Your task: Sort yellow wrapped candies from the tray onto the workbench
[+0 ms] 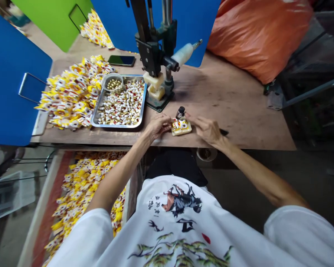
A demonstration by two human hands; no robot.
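Observation:
A small cream block (181, 128) with a red, white and yellow figure piece on it lies near the wooden table's front edge. My left hand (157, 125) pinches its left side with curled fingers. My right hand (205, 128) reaches in from the right, fingertips closed on the block's upper right corner next to a small black and silver part (180, 112). A hand press (156, 55) with a white-handled lever stands just behind.
A steel tray (119, 124) of small figure pieces holds a bowl of gold beads (113, 83). Yellow packets (69, 96) are heaped left of it and in a box (80, 193) below. A phone (121, 60), blue panels (8, 85) and an orange sack (256, 37) ring the table (233, 111).

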